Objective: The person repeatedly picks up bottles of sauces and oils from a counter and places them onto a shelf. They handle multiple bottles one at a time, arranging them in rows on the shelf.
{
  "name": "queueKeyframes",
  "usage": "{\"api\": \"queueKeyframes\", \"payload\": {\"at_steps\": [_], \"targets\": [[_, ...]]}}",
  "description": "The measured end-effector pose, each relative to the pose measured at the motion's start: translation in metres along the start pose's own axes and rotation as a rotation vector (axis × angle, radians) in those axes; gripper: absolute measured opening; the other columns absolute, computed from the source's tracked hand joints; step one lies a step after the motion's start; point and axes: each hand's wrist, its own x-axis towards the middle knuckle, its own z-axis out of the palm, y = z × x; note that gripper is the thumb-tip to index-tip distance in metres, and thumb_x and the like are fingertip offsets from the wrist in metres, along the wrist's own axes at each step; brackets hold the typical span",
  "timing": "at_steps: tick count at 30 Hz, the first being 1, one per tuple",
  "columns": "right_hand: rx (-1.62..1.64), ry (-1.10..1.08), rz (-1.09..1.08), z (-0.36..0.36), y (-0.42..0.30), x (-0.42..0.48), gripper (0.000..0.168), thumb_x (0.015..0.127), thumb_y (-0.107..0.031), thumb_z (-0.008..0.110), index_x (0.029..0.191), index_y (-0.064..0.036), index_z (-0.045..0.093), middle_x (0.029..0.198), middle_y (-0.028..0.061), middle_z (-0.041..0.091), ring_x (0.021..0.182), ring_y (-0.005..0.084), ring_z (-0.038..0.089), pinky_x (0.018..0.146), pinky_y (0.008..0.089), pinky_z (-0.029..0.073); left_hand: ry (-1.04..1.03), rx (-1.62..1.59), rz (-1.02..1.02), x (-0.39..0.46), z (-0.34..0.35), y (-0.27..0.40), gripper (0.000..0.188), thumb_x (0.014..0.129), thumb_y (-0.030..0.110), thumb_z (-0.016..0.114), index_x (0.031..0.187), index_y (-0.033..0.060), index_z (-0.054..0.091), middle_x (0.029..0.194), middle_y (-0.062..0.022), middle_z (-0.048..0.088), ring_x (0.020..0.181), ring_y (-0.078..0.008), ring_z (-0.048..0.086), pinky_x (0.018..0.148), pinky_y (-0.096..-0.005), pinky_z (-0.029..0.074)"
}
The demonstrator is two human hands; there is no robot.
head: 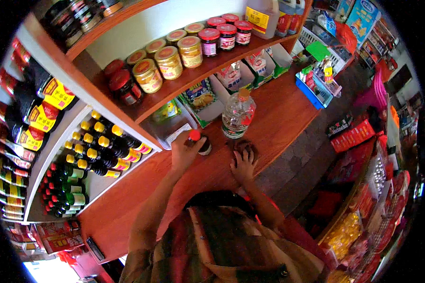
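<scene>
A small dark bottle (205, 148) with a red cap stands on the red-brown wooden counter (147, 191). My left hand (186, 150) is around its upper part, thumb and fingers beside the cap. To the right, my right hand (243, 165) rests with its fingers on a dark, rounded object (248, 145), too dim to name. Whether the hand grips that object or only touches it is unclear. Just beyond it stands a large clear plastic bottle (236, 115) with an orange-brown cap, upright and apart from both hands.
Above the counter, a wooden shelf (194, 83) bears several jars (168, 63) and a plastic jug (262, 19). Below it sit open boxes of packets (200, 99). Dark sauce bottles (99, 141) fill shelves at left. A blue basket (311, 92) sits at the counter's far end.
</scene>
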Motion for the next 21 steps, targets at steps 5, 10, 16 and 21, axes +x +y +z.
{"api": "queueKeyframes", "payload": {"at_steps": [5, 10, 16, 21], "targets": [[0.004, 0.048, -0.008, 0.002, -0.002, 0.0, 0.041, 0.09, -0.033, 0.063, 0.13, -0.021, 0.06, 0.14, 0.0126, 0.044, 0.137, 0.0441, 0.033, 0.103, 0.0754, 0.027, -0.023, 0.051, 0.029, 0.026, 0.027, -0.007, 0.029, 0.081, 0.018, 0.082, 0.099, -0.0008, 0.07, 0.081, -0.0083, 0.066, 0.066, -0.0136, 0.057, 0.059, -0.0288, 0.047], [0.004, 0.028, 0.003, -0.006, -0.009, 0.001, 0.042, 0.091, -0.035, 0.063, 0.131, -0.023, 0.059, 0.139, 0.0122, 0.046, 0.138, 0.0436, 0.034, 0.104, 0.0731, 0.029, 0.023, 0.041, 0.111, 0.039, 0.041, -0.021, 0.03, 0.081, 0.018, 0.083, 0.102, 0.0005, 0.07, 0.085, -0.0103, 0.068, 0.069, -0.0166, 0.06, 0.062, -0.0309, 0.049], [-0.134, 0.036, -0.025, -0.007, -0.011, -0.001, 0.045, 0.093, -0.037, 0.061, 0.136, -0.024, 0.056, 0.145, 0.0125, 0.044, 0.14, 0.041, 0.033, 0.106, 0.0707, 0.03, -0.081, -0.116, -0.09, 0.03, 0.042, -0.032, 0.045, 0.08, 0.02, 0.083, 0.118, 0.0033, 0.065, 0.101, -0.0153, 0.071, 0.078, -0.0227, 0.069, 0.069, -0.0359, 0.055], [-0.147, 0.057, 0.007, 0.006, -0.004, -0.001, 0.046, 0.093, -0.041, 0.059, 0.137, -0.026, 0.056, 0.145, 0.0126, 0.046, 0.138, 0.0418, 0.036, 0.105, 0.0719, 0.03, -0.074, -0.037, -0.014, -0.007, -0.004, -0.018, 0.049, 0.083, 0.015, 0.079, 0.127, 0.0027, 0.06, 0.109, -0.0169, 0.067, 0.078, -0.0186, 0.068, 0.067, -0.0318, 0.055]]}}
